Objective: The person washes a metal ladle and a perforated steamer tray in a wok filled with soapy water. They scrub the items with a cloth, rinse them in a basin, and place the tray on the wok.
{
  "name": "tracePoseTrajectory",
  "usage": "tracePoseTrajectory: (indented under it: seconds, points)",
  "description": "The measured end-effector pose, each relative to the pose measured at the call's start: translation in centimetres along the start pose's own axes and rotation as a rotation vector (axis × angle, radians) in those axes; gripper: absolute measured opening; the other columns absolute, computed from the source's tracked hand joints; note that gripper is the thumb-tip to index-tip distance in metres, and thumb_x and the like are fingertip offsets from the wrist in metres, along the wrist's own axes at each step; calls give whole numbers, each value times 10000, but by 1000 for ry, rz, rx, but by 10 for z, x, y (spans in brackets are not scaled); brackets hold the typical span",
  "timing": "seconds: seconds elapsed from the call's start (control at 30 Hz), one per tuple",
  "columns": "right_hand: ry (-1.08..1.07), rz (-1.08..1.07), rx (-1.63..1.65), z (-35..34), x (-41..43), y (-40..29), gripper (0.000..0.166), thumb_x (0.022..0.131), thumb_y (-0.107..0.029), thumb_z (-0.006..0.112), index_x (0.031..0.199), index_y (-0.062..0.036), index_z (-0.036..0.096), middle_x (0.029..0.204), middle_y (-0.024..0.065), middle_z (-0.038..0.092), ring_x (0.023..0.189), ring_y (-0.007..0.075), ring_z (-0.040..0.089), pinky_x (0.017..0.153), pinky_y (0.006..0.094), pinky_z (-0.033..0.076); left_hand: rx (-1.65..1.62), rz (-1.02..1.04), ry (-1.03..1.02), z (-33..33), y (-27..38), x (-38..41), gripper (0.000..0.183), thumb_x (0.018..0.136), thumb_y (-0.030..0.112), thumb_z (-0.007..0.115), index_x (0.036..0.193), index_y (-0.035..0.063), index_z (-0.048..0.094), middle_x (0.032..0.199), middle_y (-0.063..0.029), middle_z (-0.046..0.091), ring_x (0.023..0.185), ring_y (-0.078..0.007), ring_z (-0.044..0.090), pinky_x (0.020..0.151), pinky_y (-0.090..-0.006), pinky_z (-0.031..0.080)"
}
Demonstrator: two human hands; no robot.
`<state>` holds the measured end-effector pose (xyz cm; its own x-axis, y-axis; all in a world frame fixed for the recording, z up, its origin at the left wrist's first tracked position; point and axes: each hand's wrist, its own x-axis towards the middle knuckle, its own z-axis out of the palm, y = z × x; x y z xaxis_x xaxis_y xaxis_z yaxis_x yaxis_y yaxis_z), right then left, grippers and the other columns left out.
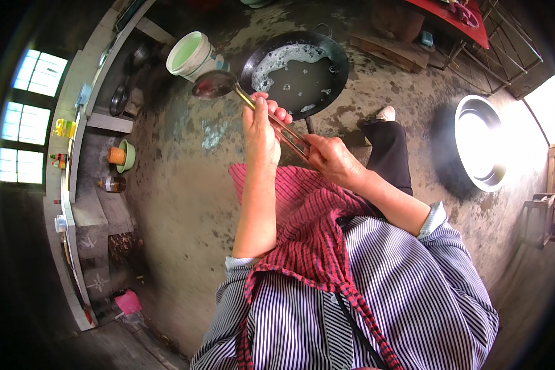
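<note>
My left hand (262, 132) is wrapped around the metal handle of a ladle (216, 85), close below its bowl. The bowl points up and left, near the wok's left rim. Farther down the handle, my right hand (335, 157) grips its lower end. Between my hands the handle shows as two parallel bars; whether a second utensil is there I cannot tell. Beyond my hands a large dark wok (340, 82) sits low over the floor. Cloudy water (298, 83) with white foam along the far side fills much of it.
A white bucket (199, 62) stands left of the wok. To the right is a shiny metal basin (462, 143) in glare. A red tabletop (467, 23) juts in above a metal frame (502, 60). Along the left counter are a green basin (130, 156), a bottle (114, 184) and a pink dustpan (128, 301).
</note>
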<state>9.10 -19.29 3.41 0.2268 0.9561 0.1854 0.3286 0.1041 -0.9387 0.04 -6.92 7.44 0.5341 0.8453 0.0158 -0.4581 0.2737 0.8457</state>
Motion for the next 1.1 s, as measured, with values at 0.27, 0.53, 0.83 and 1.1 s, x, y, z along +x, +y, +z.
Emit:
tracePoseTrajectory:
  seconds: [0.27,0.53,0.83,1.1]
  points:
    - [-193,373,880,-8,0,-9,331,858,-197,350,1056,-21,548,654,-47,411,533,42,344,471,187,286,36,-13,-103,0,10,0,175,913,141,445,1057,51,403,1014,-214,567,777,-232,604,737,-373,516]
    - [-106,403,565,-4,10,-3,236,811,-170,414,924,-8,543,634,-12,441,544,79,389,491,226,320,-32,-54,-116,6,-4,-7,143,909,134,424,1033,63,413,1022,-225,562,870,-294,593,822,-431,484]
    - [27,160,96,2,6,4,192,738,-148,454,781,30,511,629,134,534,590,231,560,579,356,454,-125,-27,-85,1,-15,-8,151,888,127,477,1019,61,441,970,-213,588,832,-298,605,792,-425,497]
    - [63,-25,-69,3,0,-7,290,787,-252,533,887,20,521,733,219,588,662,326,604,634,409,477,-146,69,9,-20,-21,-5,152,886,154,513,1007,63,491,974,-146,608,886,-225,595,850,-401,477]
